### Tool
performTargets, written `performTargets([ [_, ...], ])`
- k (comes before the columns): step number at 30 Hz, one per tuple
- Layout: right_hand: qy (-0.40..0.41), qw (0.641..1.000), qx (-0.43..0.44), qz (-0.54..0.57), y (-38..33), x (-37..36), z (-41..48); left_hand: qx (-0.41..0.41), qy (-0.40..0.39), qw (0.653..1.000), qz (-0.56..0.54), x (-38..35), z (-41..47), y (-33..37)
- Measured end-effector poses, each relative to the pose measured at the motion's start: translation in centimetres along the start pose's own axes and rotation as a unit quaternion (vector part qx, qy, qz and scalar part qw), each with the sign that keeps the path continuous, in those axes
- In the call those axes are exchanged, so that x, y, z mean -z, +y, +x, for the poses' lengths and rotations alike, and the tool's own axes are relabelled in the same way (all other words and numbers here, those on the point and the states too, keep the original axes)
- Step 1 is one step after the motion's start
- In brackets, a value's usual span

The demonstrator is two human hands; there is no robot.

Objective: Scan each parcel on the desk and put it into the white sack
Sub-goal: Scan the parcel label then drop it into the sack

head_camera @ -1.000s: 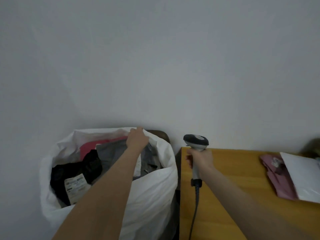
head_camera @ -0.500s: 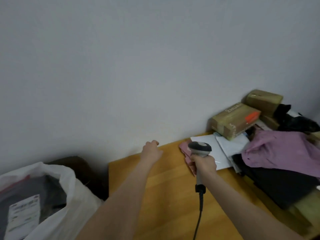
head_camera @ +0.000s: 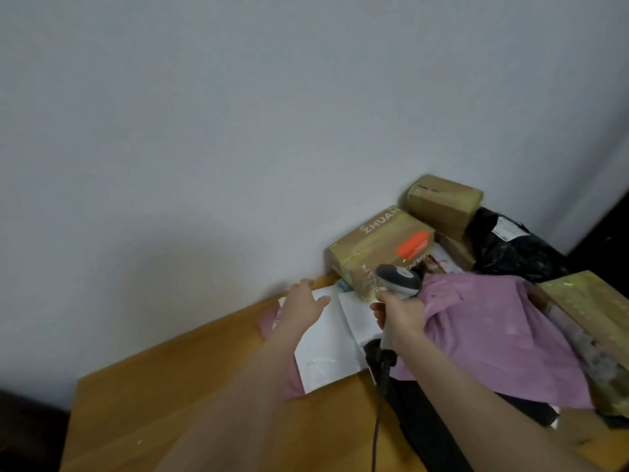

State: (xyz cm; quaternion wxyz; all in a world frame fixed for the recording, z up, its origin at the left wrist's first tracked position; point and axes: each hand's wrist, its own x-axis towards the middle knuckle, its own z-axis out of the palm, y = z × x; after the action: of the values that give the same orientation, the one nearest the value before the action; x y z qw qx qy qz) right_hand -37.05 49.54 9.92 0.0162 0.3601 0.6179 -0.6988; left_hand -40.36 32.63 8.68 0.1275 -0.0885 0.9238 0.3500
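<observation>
Two hands over the tabletop (head_camera: pixel 204 386). Left hand (head_camera: pixel 303 308): fingers straight, relaxed, at the far end of a white mailer (head_camera: pixel 326 352) near the wall; contact not certain. Right hand (head_camera: pixel 398 316): wrapped round the handle of the scanner (head_camera: pixel 400 279), head uppermost, cable trailing down. Taped brown box (head_camera: pixel 377 247) just behind the scanner; pink mailer (head_camera: pixel 493 332) to its right.
</observation>
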Motion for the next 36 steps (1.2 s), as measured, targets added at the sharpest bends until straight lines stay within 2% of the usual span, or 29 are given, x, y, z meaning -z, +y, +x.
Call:
performTargets([
  [7, 0.005, 0.998, -0.003, 0.063, -1.0, 1.6, 6.6, -0.037, 0.021, 0.999, -0.032, -3.4, 8.8, 5.5],
  [13, -0.045, 0.996, 0.018, 0.075, -1.7, 1.2, 9.5, -0.015, 0.013, 0.999, 0.043, -4.6, 14.6, 6.1],
  [17, -0.072, 0.995, 0.032, 0.065, -2.1, 1.5, 9.9, -0.025, -0.001, 0.998, 0.061, -4.9, 14.6, 5.5],
  [19, -0.069, 0.994, 0.032, 0.076, -2.2, 1.7, 9.7, -0.016, -0.011, 1.0, -0.002, -4.6, 13.6, 5.2],
  [21, -0.062, 0.995, 0.032, 0.074, -2.3, 2.0, 9.3, 0.016, -0.011, 0.994, -0.109, -4.2, 12.5, 4.7],
  [23, -0.056, 0.995, 0.024, 0.073, -2.4, 2.1, 8.5, 0.047, -0.011, 0.976, -0.211, -3.4, 11.2, 3.9],
  [26, -0.07, 0.994, 0.022, 0.077, -2.3, 1.7, 6.7, 0.121, -0.059, 0.935, -0.328, -1.1, 8.7, 2.4],
  [32, -0.122, 0.99, 0.015, 0.07, -1.3, -1.2, 1.1, 0.161, -0.096, 0.895, -0.406, 4.2, 3.7, -2.3],
  [36, -0.146, 0.989, 0.018, 0.03, 0.9, -4.1, -3.0, 0.153, -0.046, 0.89, -0.426, 8.4, -0.4, -6.7],
])
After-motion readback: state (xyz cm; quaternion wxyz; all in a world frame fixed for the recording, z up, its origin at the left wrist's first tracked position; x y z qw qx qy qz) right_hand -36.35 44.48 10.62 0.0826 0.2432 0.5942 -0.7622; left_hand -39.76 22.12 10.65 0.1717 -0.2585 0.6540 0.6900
